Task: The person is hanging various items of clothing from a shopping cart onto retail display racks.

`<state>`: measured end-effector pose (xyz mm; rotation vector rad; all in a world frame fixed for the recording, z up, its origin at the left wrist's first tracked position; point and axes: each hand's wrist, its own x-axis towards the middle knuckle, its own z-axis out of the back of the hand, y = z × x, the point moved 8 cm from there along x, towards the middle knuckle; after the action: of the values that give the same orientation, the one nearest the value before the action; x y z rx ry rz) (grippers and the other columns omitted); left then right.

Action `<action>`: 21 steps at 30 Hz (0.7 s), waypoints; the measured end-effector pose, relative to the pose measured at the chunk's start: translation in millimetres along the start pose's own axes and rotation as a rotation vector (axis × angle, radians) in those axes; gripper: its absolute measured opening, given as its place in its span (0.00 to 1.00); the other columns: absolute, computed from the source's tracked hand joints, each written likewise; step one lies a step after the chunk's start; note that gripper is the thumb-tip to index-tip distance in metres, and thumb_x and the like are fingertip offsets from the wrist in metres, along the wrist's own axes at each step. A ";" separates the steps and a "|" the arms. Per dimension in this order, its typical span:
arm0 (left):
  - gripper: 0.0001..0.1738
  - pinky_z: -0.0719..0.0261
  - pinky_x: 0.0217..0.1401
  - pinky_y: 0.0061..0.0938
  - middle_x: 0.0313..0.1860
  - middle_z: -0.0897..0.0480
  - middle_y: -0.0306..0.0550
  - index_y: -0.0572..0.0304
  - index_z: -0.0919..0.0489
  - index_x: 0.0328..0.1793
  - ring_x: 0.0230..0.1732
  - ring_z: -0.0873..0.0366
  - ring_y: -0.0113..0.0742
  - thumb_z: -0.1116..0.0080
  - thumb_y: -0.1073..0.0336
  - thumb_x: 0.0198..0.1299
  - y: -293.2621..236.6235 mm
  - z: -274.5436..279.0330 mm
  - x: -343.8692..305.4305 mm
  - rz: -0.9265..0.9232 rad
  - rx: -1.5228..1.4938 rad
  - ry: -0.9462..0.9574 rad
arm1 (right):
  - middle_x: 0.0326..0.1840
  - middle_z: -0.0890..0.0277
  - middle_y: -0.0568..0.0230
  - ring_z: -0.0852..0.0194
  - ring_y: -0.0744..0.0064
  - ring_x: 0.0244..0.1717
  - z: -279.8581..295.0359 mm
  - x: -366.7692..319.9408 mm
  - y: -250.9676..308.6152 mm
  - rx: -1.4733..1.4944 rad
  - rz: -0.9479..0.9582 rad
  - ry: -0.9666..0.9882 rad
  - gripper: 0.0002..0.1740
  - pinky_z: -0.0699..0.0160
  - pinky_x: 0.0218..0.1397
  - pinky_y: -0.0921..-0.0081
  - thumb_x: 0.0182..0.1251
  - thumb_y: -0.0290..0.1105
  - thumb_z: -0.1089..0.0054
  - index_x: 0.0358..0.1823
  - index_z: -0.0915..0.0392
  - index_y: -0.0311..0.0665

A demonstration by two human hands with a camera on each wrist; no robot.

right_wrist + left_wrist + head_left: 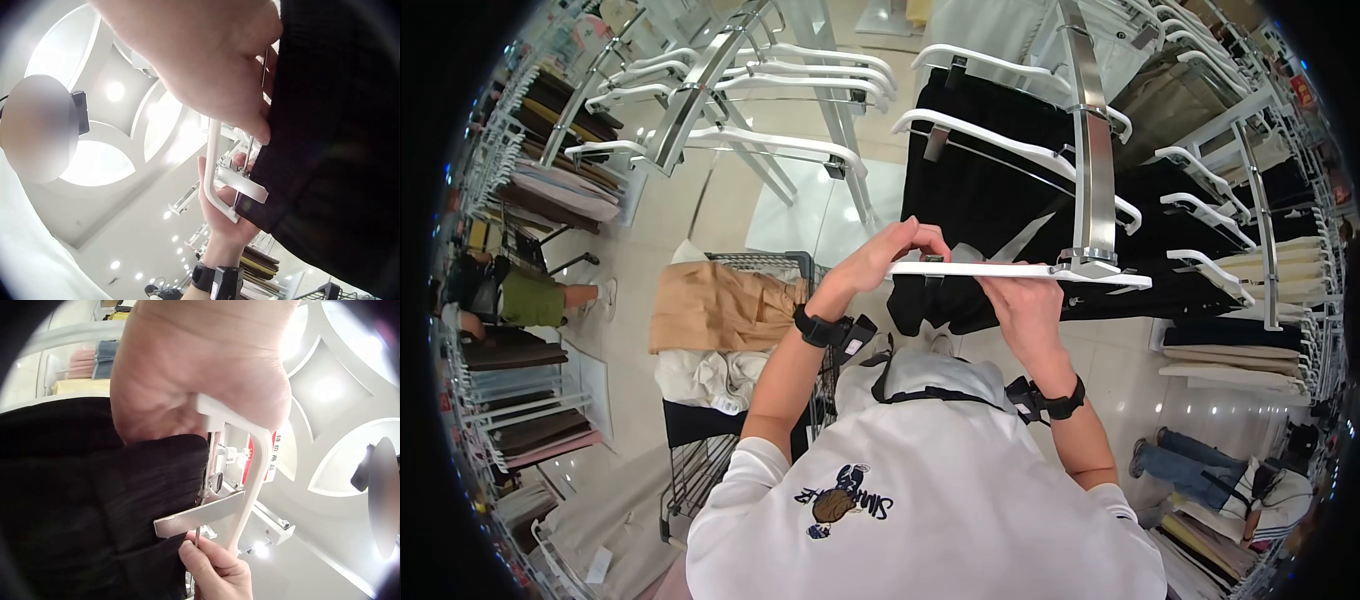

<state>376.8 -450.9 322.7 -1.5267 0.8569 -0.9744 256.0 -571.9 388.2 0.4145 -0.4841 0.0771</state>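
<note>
Both hands are at a white clip hanger (1000,270) that hangs from the end of a metal rail. Black trousers (94,500) hang from it, their waistband along the thin metal rod. My left hand (878,258) grips the hanger's left end, fingers curled over beside the metal clip (197,515). Farther along, my right hand (1028,305) pinches the waistband at the rod, thumb on the near side, as the right wrist view shows. The fingertips of my right hand are hidden behind the cloth there.
A wire cart (700,480) at the left carries a tan garment (720,310) and white clothes (710,380). Bare white hangers (800,145) hang on the left rail. More black clothes (990,140) hang ahead. Other people (1210,475) are beyond the racks at both sides.
</note>
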 end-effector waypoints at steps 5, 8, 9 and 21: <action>0.42 0.31 0.47 0.33 0.30 0.25 0.41 0.67 0.15 0.39 0.37 0.30 0.37 0.76 0.41 0.82 -8.9 4.6 2.2 -0.008 0.117 -0.039 | 0.28 0.17 0.62 0.18 0.57 0.29 -1.6 0.6 -1.0 -0.022 0.002 0.002 0.08 0.24 0.35 0.64 0.65 0.30 0.30 0.44 0.10 0.43; 0.43 0.29 0.50 0.33 0.32 0.21 0.42 0.66 0.14 0.40 0.38 0.27 0.36 0.76 0.40 0.82 -3.0 9.5 2.1 -0.006 0.127 -0.038 | 0.28 0.16 0.62 0.18 0.57 0.30 -2.3 -0.3 -2.5 -0.035 -0.008 0.012 0.07 0.23 0.36 0.64 0.66 0.30 0.30 0.44 0.10 0.42; 0.43 0.29 0.50 0.33 0.32 0.21 0.42 0.66 0.14 0.40 0.38 0.27 0.36 0.76 0.40 0.82 -1.0 9.5 1.5 -0.005 0.127 -0.037 | 0.29 0.16 0.62 0.18 0.57 0.31 -2.2 0.4 -3.1 -0.031 -0.019 0.017 0.07 0.23 0.37 0.64 0.66 0.30 0.30 0.44 0.10 0.41; 0.19 0.26 0.68 0.32 0.53 0.14 0.44 0.68 0.19 0.63 0.57 0.19 0.34 0.46 0.65 0.71 55.1 21.0 -105.0 0.075 0.021 -0.439 | 0.46 0.14 0.61 0.17 0.57 0.45 36.4 49.5 85.5 0.181 0.289 0.100 0.23 0.18 0.50 0.64 0.60 0.36 0.26 0.55 0.16 0.34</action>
<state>352.3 -356.4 252.2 -1.5976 0.5817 -0.5588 269.4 -509.7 472.1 0.5128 -0.4374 0.4216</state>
